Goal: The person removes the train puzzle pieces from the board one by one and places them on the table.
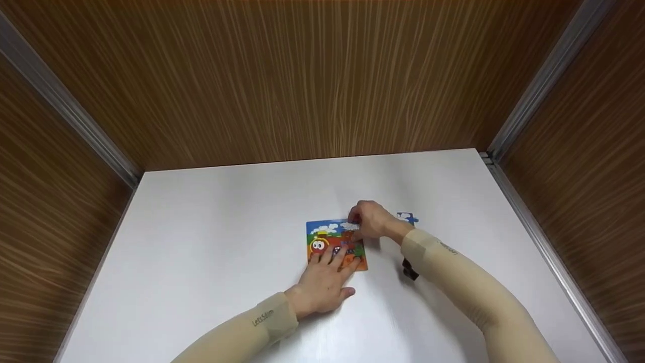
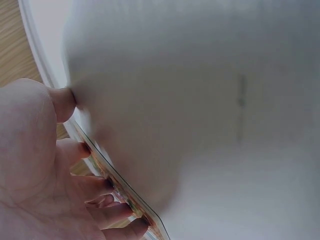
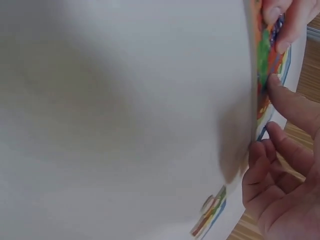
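Observation:
A colourful jigsaw puzzle (image 1: 319, 245), with a cartoon face under clouds, lies flat on the white table. My left hand (image 1: 322, 287) rests on its lower part, fingers straight and spread, the thumb on the table. At the upper right corner, my right hand (image 1: 372, 219) bends over the puzzle. In the right wrist view, the thumb and index finger of the right hand (image 3: 290, 165) grip a corner piece (image 3: 266, 111), while the other fingers are curled by the edge. Its outline is partly hidden by the fingers.
A loose blue-and-white puzzle piece (image 1: 405, 217) lies right of the right hand, partly behind the forearm. Near that forearm is a small dark object (image 1: 410, 270), partly covered. Wood-grain panels (image 1: 312, 80) enclose the white table (image 1: 211, 227) at the back and sides.

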Demonstrator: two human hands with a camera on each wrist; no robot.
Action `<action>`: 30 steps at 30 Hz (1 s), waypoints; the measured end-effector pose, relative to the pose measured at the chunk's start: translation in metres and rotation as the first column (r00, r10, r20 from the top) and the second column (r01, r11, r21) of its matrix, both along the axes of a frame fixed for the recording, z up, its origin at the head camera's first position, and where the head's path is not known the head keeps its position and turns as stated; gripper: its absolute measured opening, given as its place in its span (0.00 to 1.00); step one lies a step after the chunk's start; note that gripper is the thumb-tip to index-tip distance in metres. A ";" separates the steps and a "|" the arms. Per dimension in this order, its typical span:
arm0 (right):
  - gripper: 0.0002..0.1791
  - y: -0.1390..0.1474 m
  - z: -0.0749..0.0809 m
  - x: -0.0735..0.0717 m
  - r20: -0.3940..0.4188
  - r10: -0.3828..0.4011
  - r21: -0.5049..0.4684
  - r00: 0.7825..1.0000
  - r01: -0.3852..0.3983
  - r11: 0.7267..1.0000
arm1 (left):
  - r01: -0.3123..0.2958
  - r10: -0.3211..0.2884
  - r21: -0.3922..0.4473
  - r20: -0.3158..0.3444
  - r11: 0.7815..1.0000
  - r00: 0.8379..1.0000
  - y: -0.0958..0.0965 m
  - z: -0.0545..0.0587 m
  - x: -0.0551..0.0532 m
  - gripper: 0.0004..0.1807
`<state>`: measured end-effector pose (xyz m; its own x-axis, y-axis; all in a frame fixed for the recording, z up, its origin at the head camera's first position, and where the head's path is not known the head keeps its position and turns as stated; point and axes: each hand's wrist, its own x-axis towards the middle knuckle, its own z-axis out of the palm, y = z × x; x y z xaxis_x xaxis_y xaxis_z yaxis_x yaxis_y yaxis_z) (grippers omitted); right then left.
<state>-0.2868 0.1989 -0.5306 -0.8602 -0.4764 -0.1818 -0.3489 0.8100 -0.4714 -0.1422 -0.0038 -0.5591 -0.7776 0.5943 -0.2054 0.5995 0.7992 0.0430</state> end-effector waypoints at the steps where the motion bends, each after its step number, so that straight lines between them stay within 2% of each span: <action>1: 0.24 -0.001 0.001 0.000 0.011 -0.009 0.008 1.000 0.009 1.000 | 0.001 -0.001 0.000 -0.002 1.000 1.000 0.000 0.000 0.000 0.39; 7: 0.25 -0.004 0.002 -0.001 0.036 -0.025 0.017 0.999 0.025 1.000 | 0.002 -0.002 0.003 0.004 1.000 1.000 0.000 0.001 0.000 0.39; 17: 0.25 -0.003 0.002 0.003 0.001 -0.025 0.004 1.000 0.025 1.000 | -0.006 0.006 -0.003 0.005 1.000 1.000 0.000 0.002 0.001 0.39; 26: 0.11 0.007 -0.001 0.004 -0.014 -0.022 -0.144 1.000 0.020 0.989 | -0.019 0.019 -0.003 0.021 1.000 1.000 0.001 0.002 0.001 0.40; 30: 0.09 0.011 0.000 0.001 0.012 -0.030 -0.212 0.999 0.032 0.977 | -0.031 0.031 -0.004 0.040 1.000 0.999 0.002 0.003 0.001 0.40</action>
<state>-0.2862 0.2095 -0.5301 -0.8738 -0.4783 -0.0876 -0.3203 0.7017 -0.6364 -0.1416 -0.0022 -0.5559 -0.7866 0.5694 -0.2389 0.5723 0.8175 0.0639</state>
